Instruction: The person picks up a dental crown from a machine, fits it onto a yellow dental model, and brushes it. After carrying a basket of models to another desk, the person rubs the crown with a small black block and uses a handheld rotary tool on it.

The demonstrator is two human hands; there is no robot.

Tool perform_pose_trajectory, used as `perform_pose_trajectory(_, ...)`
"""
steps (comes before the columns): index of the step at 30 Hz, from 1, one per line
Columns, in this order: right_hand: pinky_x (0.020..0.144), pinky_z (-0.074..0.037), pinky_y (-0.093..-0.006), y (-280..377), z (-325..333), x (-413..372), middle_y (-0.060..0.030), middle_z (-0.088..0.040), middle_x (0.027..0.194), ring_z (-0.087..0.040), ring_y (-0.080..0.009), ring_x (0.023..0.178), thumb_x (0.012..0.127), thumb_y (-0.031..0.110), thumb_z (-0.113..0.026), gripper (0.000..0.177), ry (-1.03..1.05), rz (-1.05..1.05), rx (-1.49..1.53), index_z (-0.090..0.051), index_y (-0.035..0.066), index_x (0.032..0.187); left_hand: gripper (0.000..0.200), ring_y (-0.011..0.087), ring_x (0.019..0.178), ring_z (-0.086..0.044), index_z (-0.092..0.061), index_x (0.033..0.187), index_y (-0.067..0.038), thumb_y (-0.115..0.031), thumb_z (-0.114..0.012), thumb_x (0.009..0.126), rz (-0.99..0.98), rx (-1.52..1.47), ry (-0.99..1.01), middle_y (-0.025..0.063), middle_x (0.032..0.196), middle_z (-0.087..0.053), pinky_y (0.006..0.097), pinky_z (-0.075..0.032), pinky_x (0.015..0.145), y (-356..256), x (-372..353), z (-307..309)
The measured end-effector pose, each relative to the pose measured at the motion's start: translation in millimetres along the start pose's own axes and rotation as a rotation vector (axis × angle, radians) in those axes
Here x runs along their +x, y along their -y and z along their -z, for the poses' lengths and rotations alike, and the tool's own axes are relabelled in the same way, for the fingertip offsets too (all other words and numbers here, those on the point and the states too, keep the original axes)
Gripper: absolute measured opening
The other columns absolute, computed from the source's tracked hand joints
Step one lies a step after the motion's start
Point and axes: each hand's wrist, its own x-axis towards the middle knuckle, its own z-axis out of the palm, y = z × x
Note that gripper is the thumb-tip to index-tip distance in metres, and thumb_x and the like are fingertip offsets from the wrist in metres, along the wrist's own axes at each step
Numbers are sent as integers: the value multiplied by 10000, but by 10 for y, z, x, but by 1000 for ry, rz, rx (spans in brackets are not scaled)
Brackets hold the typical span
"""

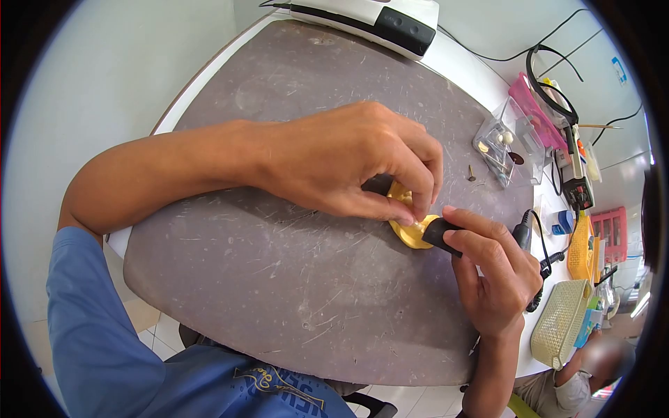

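A yellow, curved piece that looks like a dental cast (411, 237) is at the middle right of the grey work surface. My left hand (366, 157) reaches over it, with thumb and fingertips pinched together at its edge. A tiny whitish spot shows at those fingertips, too small to name. Against the cast's right end sits a dark, block-like piece (437, 234), which the fingers of my right hand (496, 268) grip. Another dark part (378, 184) shows beneath my left hand, mostly covered. Part of the cast is hidden by my left fingers.
A clear plastic box (507, 143) with small pieces stands at the upper right, a small metal pin (472, 173) near it. Beyond are a pink basket (529, 104), a cream basket (559, 324) and coiled cable (547, 268). A white device (366, 21) borders the top. Another person (564, 386) sits lower right.
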Motion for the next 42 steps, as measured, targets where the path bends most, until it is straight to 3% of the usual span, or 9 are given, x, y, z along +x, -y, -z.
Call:
perform_pose_trajectory(17, 530, -538, -251, -2, -20, -24, -106, -752, 886, -721, -177, 667, 719, -26, -771, 160, 16, -21, 42, -722, 26, 861, 119, 225, 924, -656, -754, 895, -68, -95, -793, 785, -54, 55, -12, 35, 943, -710, 341, -552, 769, 50, 6, -14)
perform_pose_trajectory(29, 558, -543, -264, 23, 24, -6, -121, -750, 966, -720, -187, 688, 704, -37, -756, 156, -2, -63, -17, -713, 24, 840, 125, 224, 920, -651, -747, 904, -77, -125, -787, 796, -80, 95, -53, 26, 938, -708, 343, -547, 762, 39, 11, -37)
perform_pose_trajectory(31, 578, -543, -279, -11, 30, 0, -125, -735, 952, -711, -204, 693, 695, -67, -728, 179, -138, -49, -40, -702, 16, 850, 141, 224, 919, -645, -745, 914, -78, -134, -788, 792, -97, 94, -75, 23, 934, -703, 341, -542, 758, 35, 8, -37)
perform_pose_trajectory(37, 632, -521, -342, -59, 53, -13, -83, -663, 899, -674, -235, 734, 740, -103, -685, 217, 11, -316, -137, -692, 47, 896, 152, 219, 919, -640, -740, 917, -79, -128, -793, 782, -119, 121, -58, 21, 934, -694, 336, -540, 752, 25, 8, -38)
perform_pose_trajectory(42, 568, -524, -294, -25, 50, 20, -97, -697, 869, -687, -199, 680, 703, -85, -730, 197, -43, -103, -66, -714, 27, 864, 148, 215, 917, -640, -738, 900, -81, -112, -802, 770, -117, 122, -75, 20, 927, -693, 328, -540, 742, 17, 6, -54)
